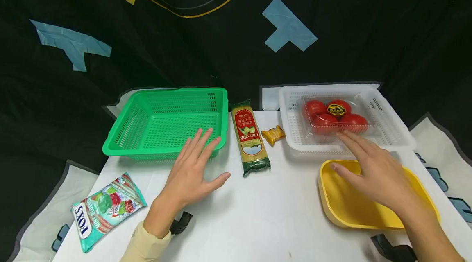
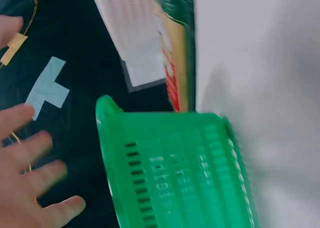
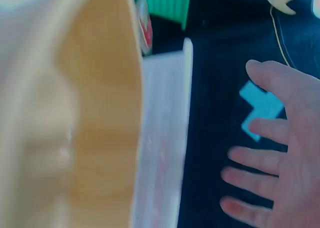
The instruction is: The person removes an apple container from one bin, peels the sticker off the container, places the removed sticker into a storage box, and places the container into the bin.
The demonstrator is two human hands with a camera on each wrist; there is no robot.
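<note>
A flat white counter (image 1: 273,213) is carrying six things.
On it, a green, rectangular, perforated plastic basket (image 1: 158,125) is standing back left and a white, rectangular, perforated plastic basket (image 1: 313,147) back right. Between them, a long gold-and-green printed packet (image 1: 250,141) is lying near a small, gold-wrapped piece (image 1: 273,134). A teal printed FOXS bag (image 1: 109,212) is lying front left; a yellow, round-cornered, rectangular tub (image 1: 340,199) is standing front right.

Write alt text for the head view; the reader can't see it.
An empty left hand hovers by a green basket, an empty right hand over a yellow tub. A white basket holds boxed tomatoes; a pasta pack and gold packet lie between the baskets, a teal bag lower left.
</note>
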